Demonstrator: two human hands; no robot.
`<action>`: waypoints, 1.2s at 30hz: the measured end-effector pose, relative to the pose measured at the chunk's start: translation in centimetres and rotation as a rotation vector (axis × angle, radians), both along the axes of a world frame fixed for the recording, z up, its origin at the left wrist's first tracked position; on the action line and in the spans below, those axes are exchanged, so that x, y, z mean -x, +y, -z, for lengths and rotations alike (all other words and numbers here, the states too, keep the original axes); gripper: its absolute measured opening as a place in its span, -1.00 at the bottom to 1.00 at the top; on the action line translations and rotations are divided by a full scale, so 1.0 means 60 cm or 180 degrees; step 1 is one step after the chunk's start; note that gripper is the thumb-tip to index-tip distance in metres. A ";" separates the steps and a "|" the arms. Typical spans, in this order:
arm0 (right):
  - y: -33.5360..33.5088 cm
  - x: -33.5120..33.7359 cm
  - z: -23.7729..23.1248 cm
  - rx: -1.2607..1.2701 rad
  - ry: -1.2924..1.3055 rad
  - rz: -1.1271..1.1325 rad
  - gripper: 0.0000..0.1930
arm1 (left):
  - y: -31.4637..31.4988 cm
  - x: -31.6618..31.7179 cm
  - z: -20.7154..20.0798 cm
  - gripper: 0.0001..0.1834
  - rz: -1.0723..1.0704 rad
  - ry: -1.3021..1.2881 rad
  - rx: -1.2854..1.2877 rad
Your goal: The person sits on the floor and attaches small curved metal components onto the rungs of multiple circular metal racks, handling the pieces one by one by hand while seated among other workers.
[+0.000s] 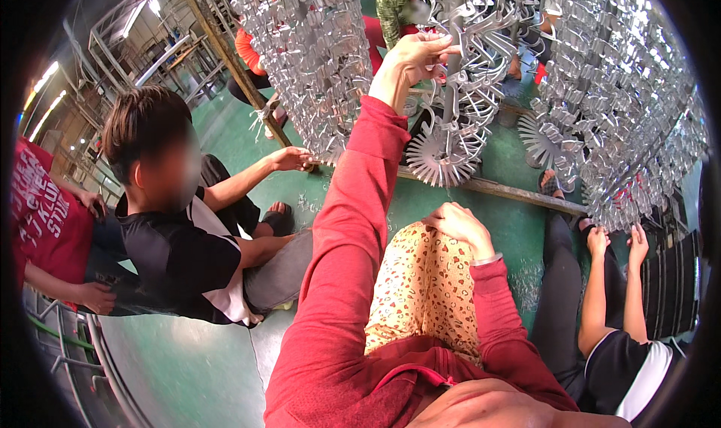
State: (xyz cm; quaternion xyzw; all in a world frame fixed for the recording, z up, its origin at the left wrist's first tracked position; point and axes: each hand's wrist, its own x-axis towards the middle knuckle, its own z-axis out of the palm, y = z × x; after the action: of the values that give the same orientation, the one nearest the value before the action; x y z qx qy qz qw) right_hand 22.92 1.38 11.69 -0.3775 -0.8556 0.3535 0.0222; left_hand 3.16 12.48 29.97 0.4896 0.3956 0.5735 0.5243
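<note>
Fingers point(443, 46) of left hand point(417, 55) bunched close at one o'clock, beside hanging metal hooks point(481, 91); clamped on one or not, cannot tell. Probably light, stiff, slick; best pinched at outer bend. Right hand point(460, 225) resting loose on trousers point(409, 293), three o'clock.

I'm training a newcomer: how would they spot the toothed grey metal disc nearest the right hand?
Follow the long red sleeve up to the raised left hand. Beside it hangs a column of curved silvery metal hooks, the round, toothed grey metal disc at its foot. It shows larger than the similar toothed disc farther right.
</note>
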 end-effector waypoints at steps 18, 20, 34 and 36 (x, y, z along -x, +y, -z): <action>0.122 0.070 -0.340 -0.3658 0.0610 0.1566 -0.51 | -0.257 -0.055 0.409 -0.90 -0.1913 -0.0040 -0.0307; 0.118 0.090 -0.343 -0.3625 0.0290 0.1731 -0.54 | -0.268 -0.058 0.453 -0.89 -0.1889 -0.0129 -0.0270; 0.151 0.087 -0.340 -0.4070 0.0529 0.1267 -0.75 | -0.242 0.000 0.501 -0.77 -0.1909 -0.0509 0.0305; 0.173 0.071 -0.348 -0.3939 0.0331 0.1159 -0.69 | -0.189 0.027 0.572 -0.44 -0.1399 -0.1246 0.1148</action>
State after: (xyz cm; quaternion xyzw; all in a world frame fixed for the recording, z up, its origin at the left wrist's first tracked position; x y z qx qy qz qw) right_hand 18.64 11.76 32.57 -0.4165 -0.8213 -0.1966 0.3367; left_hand 1.52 1.13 -4.33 0.1728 0.4786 0.6766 0.5322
